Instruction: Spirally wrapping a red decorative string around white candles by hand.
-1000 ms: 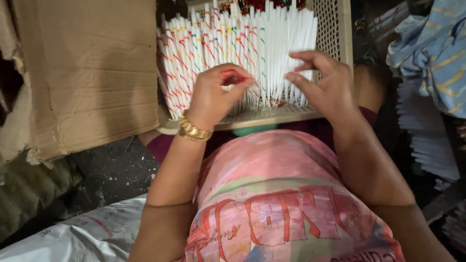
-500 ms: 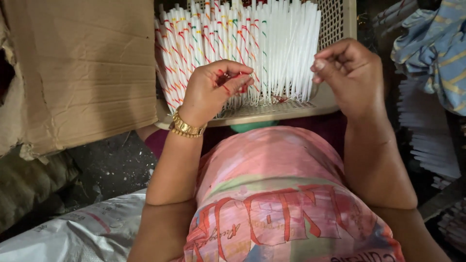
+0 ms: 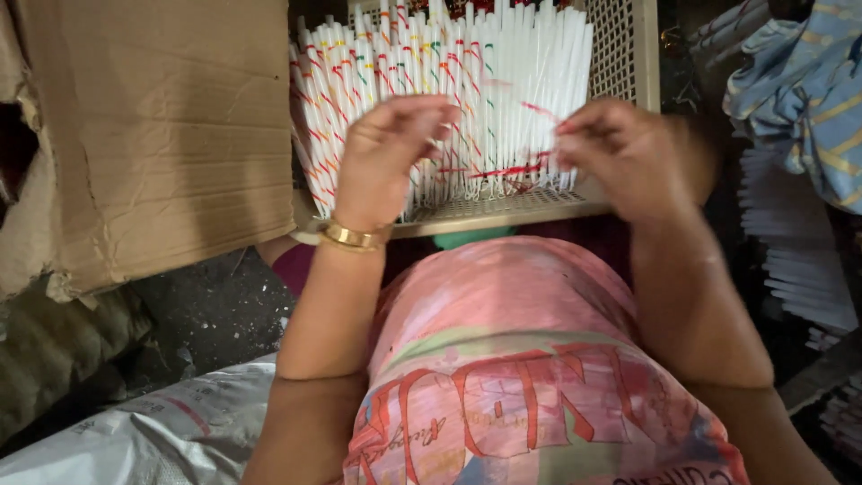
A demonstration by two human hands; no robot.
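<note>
A red thread (image 3: 503, 171) runs nearly level between both hands, stretched across the front of the white tubes (image 3: 467, 99) standing in a mesh tray (image 3: 620, 54). The left hand (image 3: 391, 157) pinches one end, the right hand (image 3: 624, 157) the other; cardboard box (image 3: 162, 135) lies left.
</note>
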